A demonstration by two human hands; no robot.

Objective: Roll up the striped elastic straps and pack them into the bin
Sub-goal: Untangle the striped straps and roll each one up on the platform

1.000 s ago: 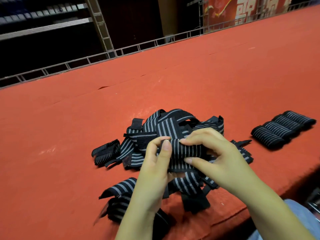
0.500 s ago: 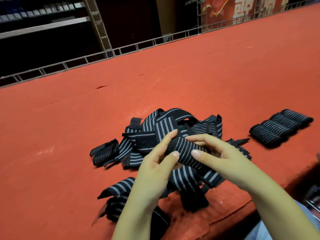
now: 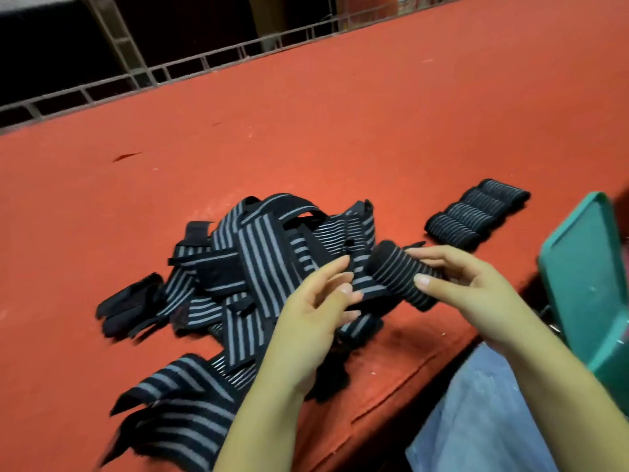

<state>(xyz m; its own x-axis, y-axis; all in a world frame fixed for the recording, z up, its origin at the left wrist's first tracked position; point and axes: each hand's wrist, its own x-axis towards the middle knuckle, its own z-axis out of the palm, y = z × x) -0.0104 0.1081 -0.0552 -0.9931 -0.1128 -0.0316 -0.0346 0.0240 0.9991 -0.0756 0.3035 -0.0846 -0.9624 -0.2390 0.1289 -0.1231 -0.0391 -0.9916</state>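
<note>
A black, grey-striped rolled strap (image 3: 400,272) is held above the table's front edge by my right hand (image 3: 476,294), thumb on top and fingers curled behind it. My left hand (image 3: 315,310) sits just left of the roll with its fingers loosely spread, their tips near the strap's loose end; whether they touch it is unclear. Behind my hands lies a tangled pile of loose striped straps (image 3: 258,260). A row of several rolled straps (image 3: 476,214) lies to the right. The green bin (image 3: 589,277) shows at the right edge.
The red felt table (image 3: 340,131) stretches far back to a metal rail (image 3: 204,59). More loose straps (image 3: 177,413) hang over the near edge at lower left. A dark roll (image 3: 129,304) lies left of the pile. A leg in blue cloth (image 3: 476,420) shows below.
The strap went from half-wound between both hands to a tight roll, now carried right in my right hand. My left hand has loosened from it. The view swung right, bringing the green bin in.
</note>
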